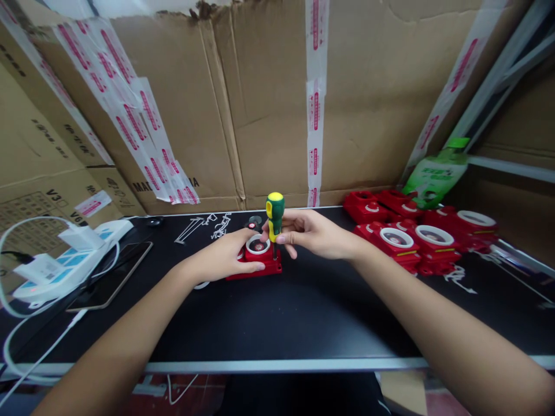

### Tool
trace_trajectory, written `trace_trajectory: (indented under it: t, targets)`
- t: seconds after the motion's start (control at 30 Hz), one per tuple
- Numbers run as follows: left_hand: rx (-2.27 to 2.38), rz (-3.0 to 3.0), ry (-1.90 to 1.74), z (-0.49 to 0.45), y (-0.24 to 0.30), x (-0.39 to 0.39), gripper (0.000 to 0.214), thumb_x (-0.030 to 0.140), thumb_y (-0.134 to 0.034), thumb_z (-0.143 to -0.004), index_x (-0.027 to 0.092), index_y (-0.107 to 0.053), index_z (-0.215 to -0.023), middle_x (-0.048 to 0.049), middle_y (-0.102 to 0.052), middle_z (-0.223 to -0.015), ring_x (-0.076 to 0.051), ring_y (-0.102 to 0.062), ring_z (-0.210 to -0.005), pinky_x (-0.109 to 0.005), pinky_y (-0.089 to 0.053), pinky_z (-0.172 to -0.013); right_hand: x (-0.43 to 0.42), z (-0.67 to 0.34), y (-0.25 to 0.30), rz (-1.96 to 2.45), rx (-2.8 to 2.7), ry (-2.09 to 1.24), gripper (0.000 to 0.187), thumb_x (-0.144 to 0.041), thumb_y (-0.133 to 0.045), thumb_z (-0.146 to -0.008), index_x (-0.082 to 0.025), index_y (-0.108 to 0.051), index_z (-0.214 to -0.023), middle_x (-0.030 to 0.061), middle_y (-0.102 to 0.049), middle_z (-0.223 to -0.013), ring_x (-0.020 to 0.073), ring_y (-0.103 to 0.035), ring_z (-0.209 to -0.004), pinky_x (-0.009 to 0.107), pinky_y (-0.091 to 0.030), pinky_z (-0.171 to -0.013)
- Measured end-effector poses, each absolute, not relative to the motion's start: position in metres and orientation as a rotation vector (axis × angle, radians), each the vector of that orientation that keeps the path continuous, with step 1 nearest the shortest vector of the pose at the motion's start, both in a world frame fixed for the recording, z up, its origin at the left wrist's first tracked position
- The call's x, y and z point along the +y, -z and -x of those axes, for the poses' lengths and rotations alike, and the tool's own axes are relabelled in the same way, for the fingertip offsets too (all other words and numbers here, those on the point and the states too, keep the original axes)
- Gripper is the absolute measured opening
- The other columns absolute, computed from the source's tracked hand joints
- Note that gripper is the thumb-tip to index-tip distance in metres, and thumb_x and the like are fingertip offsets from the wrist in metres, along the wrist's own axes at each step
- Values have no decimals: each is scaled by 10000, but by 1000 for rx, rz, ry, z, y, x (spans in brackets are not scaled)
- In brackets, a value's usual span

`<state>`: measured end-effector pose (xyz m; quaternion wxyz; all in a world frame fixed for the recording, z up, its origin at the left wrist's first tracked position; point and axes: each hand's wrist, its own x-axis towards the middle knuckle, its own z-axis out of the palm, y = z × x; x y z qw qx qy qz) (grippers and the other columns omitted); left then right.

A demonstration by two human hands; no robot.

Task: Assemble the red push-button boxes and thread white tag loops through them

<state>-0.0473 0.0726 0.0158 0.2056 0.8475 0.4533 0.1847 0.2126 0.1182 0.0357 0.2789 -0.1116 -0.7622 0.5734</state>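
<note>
One red plastic housing (273, 268) with a white ring (259, 252) on top sits on the black tabletop (303, 323), centred in my feed towards the back edge, and I judge its work to be midway. My left hand (223, 254) holds the housing's left side, thumb along the front; my right hand (314, 231) pinches a green-and-yellow-handled screwdriver (276, 218) upright over its right end. From this remote view I can't make out a screw under the tip, or how many fixing points are done. Behind the housing I see a small dark round part with a red centre (252, 226); left of that lie thin white pieces (221, 225), apparently unused. Well to the right sits a cluster of red housings (399, 254): the front ones have white rings, while on the two rear ones I see no such ring. I can't say whether those are finished or waiting. Beyond them leans a green bottle (437, 176).
</note>
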Motion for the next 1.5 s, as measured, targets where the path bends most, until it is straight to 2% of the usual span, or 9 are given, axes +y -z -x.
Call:
trace_trajectory:
  t: [0.13,0.27,0.4,0.57,0.83,1.0,1.23,1.37,1.5]
  targets:
    - [1277,-2368,-507,47,-15,73,479,479,-769,-892,228,-651,-1283,-104,-721,-1313,-310,-708,-1144,-437,-550,-1006,116,-201,-27,427,-1887,-1479,438,-308,-953,-728,-169,-661,-1023,15,-723,-941,131,-643,-744,252,-529,-626]
    - [1309,-2369,-491,47,-15,74,513,506,-775,-886,225,-640,-1292,-111,-720,-1302,-312,-707,-1133,-430,-555,-989,115,-192,-19,484,-1807,-1377,532,-303,-994,-659,-172,-649,-1042,-6,-705,-930,122,-623,-749,254,-526,-682]
    - [1289,-2368,-492,48,-16,75,538,496,-788,-877,222,-632,-1314,-108,-715,-1314,-303,-701,-1137,-433,-543,-1010,118,-202,-25,412,-1908,-1466,497,-316,-941,-745,-176,-659,-1130,16,-712,-1043,91,-587,-666,235,-506,-584]
    - [1228,-2400,-523,48,-17,76,514,420,-814,-834,230,-651,-1283,-83,-706,-1256,-286,-689,-1106,-421,-542,-1001,119,-217,-38,315,-2095,-1564,241,-278,-755,-947,-151,-697,-1143,31,-742,-1022,95,-668,-721,283,-568,-784]
    - [1534,-2404,-587,37,-12,71,544,557,-813,-808,211,-685,-1207,-112,-738,-1219,-342,-715,-1095,-468,-553,-980,120,-198,-21,528,-1864,-1300,394,-344,-922,-736,-186,-613,-924,-8,-675,-859,120,-557,-684,262,-470,-621]
    - [1867,-2319,-662,19,-1,67,558,658,-716,-864,214,-678,-1201,-152,-739,-1175,-405,-722,-1086,-526,-570,-929,124,-189,-9,742,-1727,-966,396,-358,-902,-745,-206,-565,-887,-13,-653,-838,125,-515,-670,261,-421,-602]
    - [1281,-2259,-619,44,-5,84,637,500,-882,-757,225,-685,-1296,-82,-762,-1255,-314,-729,-1105,-452,-552,-1007,119,-213,-34,388,-2024,-1507,397,-382,-832,-880,-160,-676,-1169,49,-740,-1064,106,-623,-712,244,-517,-622]
    - [1191,-2188,-599,47,-7,84,611,439,-905,-731,234,-705,-1271,-44,-783,-1173,-275,-740,-1027,-408,-565,-945,113,-218,-44,313,-2150,-1635,300,-380,-774,-946,-141,-718,-1120,11,-753,-837,141,-691,-715,304,-573,-759]
    - [1453,-2214,-766,32,-3,77,547,526,-873,-750,211,-706,-1165,-76,-766,-1129,-301,-727,-999,-430,-557,-903,110,-206,-36,430,-2040,-1429,263,-386,-796,-915,-157,-753,-1039,-14,-725,-745,160,-688,-695,314,-559,-766]
